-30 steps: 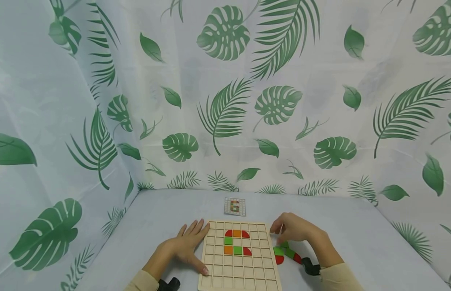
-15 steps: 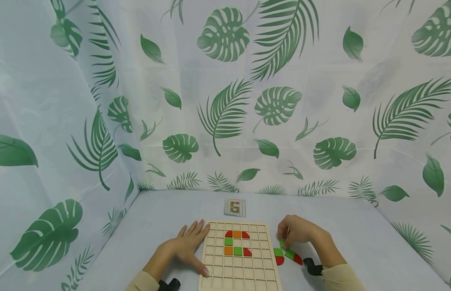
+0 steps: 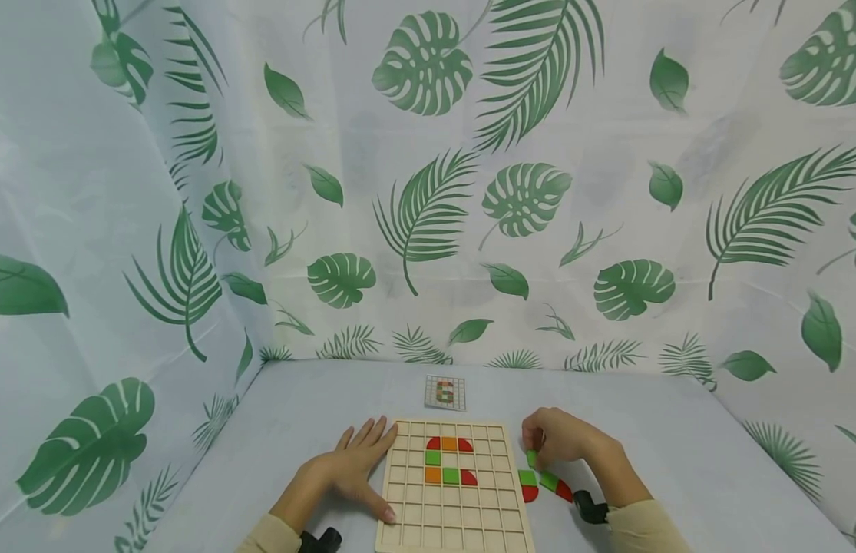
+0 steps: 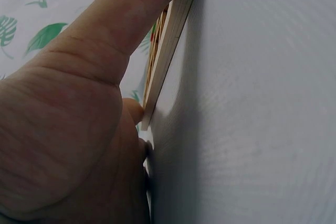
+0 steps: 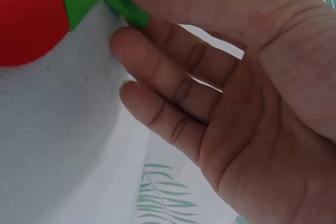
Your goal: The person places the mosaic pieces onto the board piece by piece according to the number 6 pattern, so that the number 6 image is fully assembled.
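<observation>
The right hand pinches a green tile between thumb and fingers, just off the right edge of the wooden grid board. A loose green square, a red rounded tile and another green-and-red pair lie just nearer the person. The board's coloured tiles sit leftward from this grip. The left hand, fingers spread, touches the board's left edge; the pattern card lies beyond.
</observation>
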`<state>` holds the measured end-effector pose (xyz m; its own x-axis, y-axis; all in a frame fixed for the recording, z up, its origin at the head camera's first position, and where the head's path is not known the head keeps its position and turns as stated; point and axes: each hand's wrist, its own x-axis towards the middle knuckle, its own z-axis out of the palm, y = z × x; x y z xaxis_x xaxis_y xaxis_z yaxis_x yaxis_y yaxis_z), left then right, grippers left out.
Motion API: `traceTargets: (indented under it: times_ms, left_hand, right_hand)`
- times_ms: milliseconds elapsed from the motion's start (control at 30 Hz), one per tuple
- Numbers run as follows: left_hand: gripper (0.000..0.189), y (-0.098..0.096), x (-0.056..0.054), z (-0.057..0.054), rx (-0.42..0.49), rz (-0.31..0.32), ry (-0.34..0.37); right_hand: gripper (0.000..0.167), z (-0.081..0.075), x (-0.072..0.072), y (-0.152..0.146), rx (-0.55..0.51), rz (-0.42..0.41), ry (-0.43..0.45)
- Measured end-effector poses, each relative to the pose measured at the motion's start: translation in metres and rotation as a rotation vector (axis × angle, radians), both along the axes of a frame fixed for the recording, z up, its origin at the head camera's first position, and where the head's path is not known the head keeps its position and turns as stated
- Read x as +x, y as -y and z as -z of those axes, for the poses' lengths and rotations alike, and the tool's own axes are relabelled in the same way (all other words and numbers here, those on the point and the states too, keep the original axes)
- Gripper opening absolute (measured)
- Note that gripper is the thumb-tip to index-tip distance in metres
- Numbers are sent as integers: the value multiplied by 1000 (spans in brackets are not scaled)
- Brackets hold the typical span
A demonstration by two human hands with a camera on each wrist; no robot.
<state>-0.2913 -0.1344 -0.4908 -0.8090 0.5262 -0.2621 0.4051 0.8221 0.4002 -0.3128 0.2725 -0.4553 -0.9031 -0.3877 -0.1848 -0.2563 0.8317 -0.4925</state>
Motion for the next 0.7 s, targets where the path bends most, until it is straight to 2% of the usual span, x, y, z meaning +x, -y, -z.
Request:
traceTargets:
  times_ms: [167, 400, 700]
  left_hand:
    - [142, 1, 0, -2, 5, 9, -5]
    - [142, 1, 0, -3, 10, 13, -3]
    - [142, 0, 0, -2, 3, 7, 3]
  right_hand:
    - [29, 0, 0, 4, -23, -1, -60]
    - [23, -3, 1, 7, -107, -61, -144]
    - [16, -2, -3, 8, -120, -49, -183]
